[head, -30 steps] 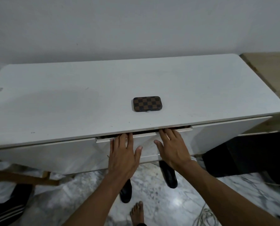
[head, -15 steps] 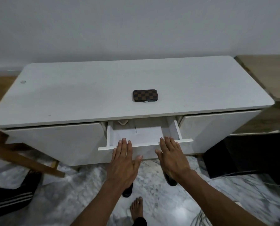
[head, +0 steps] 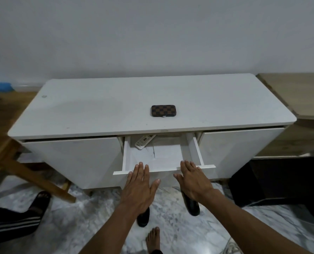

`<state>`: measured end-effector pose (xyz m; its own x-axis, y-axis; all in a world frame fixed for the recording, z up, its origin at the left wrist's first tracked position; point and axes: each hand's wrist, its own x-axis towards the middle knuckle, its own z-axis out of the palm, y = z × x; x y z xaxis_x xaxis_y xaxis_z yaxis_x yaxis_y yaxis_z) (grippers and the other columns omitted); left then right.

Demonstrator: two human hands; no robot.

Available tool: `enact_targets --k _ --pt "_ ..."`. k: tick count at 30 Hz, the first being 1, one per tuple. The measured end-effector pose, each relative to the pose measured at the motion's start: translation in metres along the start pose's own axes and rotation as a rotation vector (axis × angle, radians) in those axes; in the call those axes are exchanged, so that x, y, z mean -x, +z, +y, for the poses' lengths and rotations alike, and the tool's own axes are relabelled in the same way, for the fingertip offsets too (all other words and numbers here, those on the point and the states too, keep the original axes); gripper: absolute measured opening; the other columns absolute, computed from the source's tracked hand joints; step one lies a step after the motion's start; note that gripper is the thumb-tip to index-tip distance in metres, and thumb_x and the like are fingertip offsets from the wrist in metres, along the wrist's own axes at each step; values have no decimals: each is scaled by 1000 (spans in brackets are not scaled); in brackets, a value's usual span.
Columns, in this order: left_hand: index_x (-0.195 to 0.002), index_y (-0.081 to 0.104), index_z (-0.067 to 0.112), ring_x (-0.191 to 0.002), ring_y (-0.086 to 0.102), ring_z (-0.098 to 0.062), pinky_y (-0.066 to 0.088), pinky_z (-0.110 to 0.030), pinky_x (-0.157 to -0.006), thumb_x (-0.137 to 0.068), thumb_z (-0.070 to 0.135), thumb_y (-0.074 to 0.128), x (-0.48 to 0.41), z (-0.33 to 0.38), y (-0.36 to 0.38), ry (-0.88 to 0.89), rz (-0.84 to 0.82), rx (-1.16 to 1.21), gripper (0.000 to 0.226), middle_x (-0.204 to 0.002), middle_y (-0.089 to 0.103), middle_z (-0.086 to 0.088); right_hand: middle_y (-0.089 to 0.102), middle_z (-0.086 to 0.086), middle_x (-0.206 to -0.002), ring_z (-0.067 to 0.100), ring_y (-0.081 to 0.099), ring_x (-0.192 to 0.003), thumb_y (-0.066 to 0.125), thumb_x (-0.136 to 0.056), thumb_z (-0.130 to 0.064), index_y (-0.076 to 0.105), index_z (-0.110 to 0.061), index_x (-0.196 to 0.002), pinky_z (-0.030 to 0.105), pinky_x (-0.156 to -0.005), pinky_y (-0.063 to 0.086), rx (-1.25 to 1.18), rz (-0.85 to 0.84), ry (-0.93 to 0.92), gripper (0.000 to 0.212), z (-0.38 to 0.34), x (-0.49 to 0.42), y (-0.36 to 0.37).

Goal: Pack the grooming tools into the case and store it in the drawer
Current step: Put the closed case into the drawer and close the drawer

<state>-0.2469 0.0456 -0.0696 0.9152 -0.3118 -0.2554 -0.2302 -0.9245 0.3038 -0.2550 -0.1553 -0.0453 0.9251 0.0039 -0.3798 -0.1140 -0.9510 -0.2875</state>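
Observation:
The brown chequered case (head: 163, 110) lies closed on the white cabinet top (head: 97, 110), a little right of centre near the front edge. Below it the middle drawer (head: 127, 158) stands pulled out. My left hand (head: 138, 187) and my right hand (head: 193, 179) lie flat, fingers straight, with the fingertips on the drawer's front rail. Inside the drawer I see a white remote control (head: 144, 142) at the back left and sheets of paper (head: 166, 152) on the bottom.
A wooden stool leg (head: 30, 173) slants at the left of the cabinet. A black box (head: 277, 180) stands on the marble floor at the right. Black slippers (head: 191, 204) lie under my hands, and another person's striped trouser leg (head: 8, 222) is at lower left.
The drawer has slid out from nearly closed to well open, both hands staying on its front rail. The view has drawn back from the cabinet.

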Motion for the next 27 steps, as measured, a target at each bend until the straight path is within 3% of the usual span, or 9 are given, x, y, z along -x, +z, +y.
enact_targets --k 3,5,8,10,12,15,18,23,27 --pt "-151 -5 11 -145 -14 -15 -14 -29 -114 -72 74 -23 -7 0 -7 5 77 23 103 -159 -13 -6 23 15 -158 32 21 -146 25 -101 -47 18 -5 -150 45 -119 23 2 53 -7 65 -3 -9 -22" --pt "-151 -2 10 -146 -11 -16 -11 -31 -116 -71 74 -23 -21 -2 -16 1 141 40 105 -160 -10 -7 26 16 -157 33 23 -145 26 -101 -46 21 -5 -150 45 -118 25 14 101 -23 64 -8 -21 -41" --pt "-152 2 10 -147 -7 -18 -7 -34 -118 -84 68 -10 -52 -6 -41 -4 220 40 90 -160 -6 -7 24 18 -158 34 19 -147 28 -101 -43 20 -2 -150 44 -120 20 22 132 -49 64 -18 -45 -73" --pt "-152 3 9 -147 -7 -19 -7 -34 -117 -91 62 3 -76 -8 -59 -2 237 42 80 -160 -5 -7 35 20 -151 36 31 -138 31 -101 -39 27 0 -146 44 -116 27 58 181 -89 59 -25 -65 -92" --pt "-152 5 9 -147 -6 -19 -8 -33 -116 -87 62 0 -99 -11 -73 5 258 37 84 -161 -4 -8 41 19 -145 35 37 -131 32 -101 -37 31 0 -143 42 -113 30 100 212 -121 56 -33 -85 -108" --pt "-152 6 8 -147 -7 -20 -7 -34 -117 -94 57 7 -132 -13 -84 12 256 18 75 -161 -5 -8 30 16 -155 34 24 -142 37 -101 -35 26 -1 -147 40 -118 19 117 194 -124 58 -47 -119 -125" --pt "-152 6 9 -147 -7 -20 -6 -36 -118 -100 48 16 -157 -16 -85 26 241 24 66 -161 -6 -7 37 14 -149 34 33 -134 45 -97 -32 34 -5 -141 41 -113 27 128 203 -120 53 -55 -154 -136" --pt "-152 8 10 -148 -3 -21 -6 -37 -116 -90 53 -6 -178 -21 -72 45 258 -69 77 -160 1 -9 36 11 -147 36 33 -132 53 -87 -30 31 -10 -142 46 -110 35 129 140 -77 62 -58 -198 -141" --pt "-151 14 9 -147 4 -23 -4 -37 -116 -92 48 0 -182 -22 -65 41 308 -67 72 -159 9 -10 42 13 -144 34 39 -128 56 -85 -32 30 -8 -143 43 -111 34 108 92 -60 68 -58 -211 -137"
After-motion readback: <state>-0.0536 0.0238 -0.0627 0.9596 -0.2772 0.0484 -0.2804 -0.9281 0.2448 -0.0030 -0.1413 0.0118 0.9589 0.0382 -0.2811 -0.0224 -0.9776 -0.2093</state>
